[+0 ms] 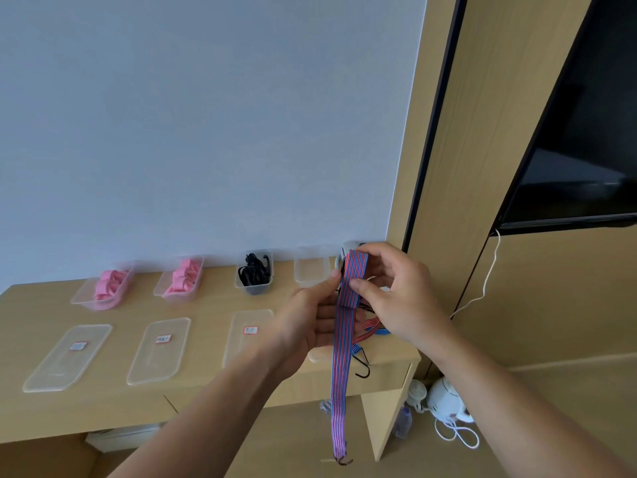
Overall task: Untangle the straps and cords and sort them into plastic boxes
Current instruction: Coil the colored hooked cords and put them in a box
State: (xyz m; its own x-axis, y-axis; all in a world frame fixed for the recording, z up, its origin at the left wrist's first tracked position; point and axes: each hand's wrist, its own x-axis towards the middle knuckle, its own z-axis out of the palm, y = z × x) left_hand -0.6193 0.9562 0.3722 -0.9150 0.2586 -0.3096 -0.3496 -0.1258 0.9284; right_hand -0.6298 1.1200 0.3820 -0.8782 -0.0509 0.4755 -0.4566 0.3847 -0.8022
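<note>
Your thumbs and fingertips (357, 283) pinch the striped strap (339, 360). Your right hand (400, 298) curls round its folded top and your left hand (306, 322) steadies it just below, while the loose tail hangs past the desk (206, 305) edge. You look to be folding this strap up, so it seems to be already untangled. Next, wind the tail into a tidy bundle without losing the fold, then drop it in the empty box (312, 270) beside the black cords (254, 276).
</note>
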